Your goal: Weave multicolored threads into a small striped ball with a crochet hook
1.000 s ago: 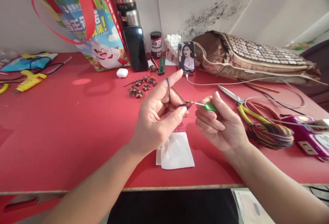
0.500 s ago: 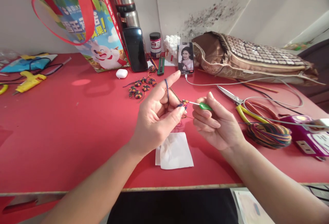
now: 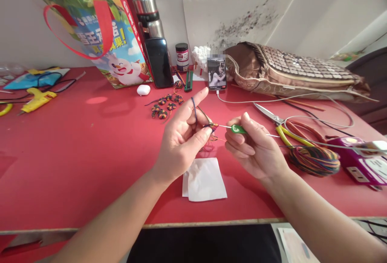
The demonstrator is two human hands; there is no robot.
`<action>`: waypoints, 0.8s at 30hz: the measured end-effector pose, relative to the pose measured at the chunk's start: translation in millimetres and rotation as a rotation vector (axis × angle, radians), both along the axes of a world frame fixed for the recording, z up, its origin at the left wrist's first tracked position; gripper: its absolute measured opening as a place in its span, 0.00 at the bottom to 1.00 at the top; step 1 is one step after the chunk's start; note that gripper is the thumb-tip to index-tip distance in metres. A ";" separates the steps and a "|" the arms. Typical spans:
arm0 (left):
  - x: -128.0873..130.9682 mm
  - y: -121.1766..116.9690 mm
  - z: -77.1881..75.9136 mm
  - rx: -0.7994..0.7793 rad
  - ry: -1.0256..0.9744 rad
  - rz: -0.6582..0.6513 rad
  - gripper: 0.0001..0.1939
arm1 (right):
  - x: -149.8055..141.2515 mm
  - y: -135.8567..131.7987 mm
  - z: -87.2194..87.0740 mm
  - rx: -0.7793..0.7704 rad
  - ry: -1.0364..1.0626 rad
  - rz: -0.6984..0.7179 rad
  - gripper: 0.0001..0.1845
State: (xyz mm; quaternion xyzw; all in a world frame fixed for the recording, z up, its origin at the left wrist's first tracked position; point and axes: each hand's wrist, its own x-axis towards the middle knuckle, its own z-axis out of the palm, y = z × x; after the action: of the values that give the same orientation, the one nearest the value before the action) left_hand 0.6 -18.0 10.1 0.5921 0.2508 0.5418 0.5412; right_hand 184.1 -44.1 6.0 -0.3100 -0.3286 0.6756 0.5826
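My left hand point(image 3: 184, 140) pinches a small multicoloured crochet piece point(image 3: 214, 127) between thumb and finger. Dark blue yarn point(image 3: 194, 110) loops round its raised index finger. In my right hand point(image 3: 255, 146) is a crochet hook point(image 3: 238, 129) with a green handle, gripped between thumb and fingers. The hook's thin metal shaft points left and meets the crochet piece; whether its tip is inside a stitch is too small to tell. Loose yarn strands hang below the piece. A ball of multicoloured yarn point(image 3: 314, 160) lies at the right.
On the red table point(image 3: 75, 166) lie a folded white tissue point(image 3: 207, 180), several small crocheted pieces point(image 3: 162, 114), scissors point(image 3: 279, 122), a purple power socket point(image 3: 356, 160) and a yellow glue gun point(image 3: 38, 100). Behind stand a phone showing video point(image 3: 217, 73), a dark phone point(image 3: 159, 63) and a bag point(image 3: 111, 33).
The view has tilted slightly, so the table things sit a little lower. My right hand has turned the hook a bit, and the crochet piece has shifted slightly left within the view.
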 end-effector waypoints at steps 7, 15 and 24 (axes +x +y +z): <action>-2.2 0.4 2.6 -0.019 -0.002 -0.088 0.25 | -1.7 -7.5 1.2 0.070 -0.085 -0.077 0.14; 4.0 -3.1 3.8 -0.163 -0.019 -0.143 0.27 | -9.0 -13.8 2.7 0.095 -0.110 -0.140 0.14; 8.9 -2.1 -4.3 -0.174 -0.075 -0.125 0.24 | -11.9 -6.2 4.3 0.014 -0.011 -0.098 0.15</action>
State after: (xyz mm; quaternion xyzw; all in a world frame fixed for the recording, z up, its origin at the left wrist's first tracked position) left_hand 9.5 -20.2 5.8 0.5367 0.2392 0.5050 0.6322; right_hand 172.2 -50.4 10.3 -0.3254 -0.3211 0.6420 0.6154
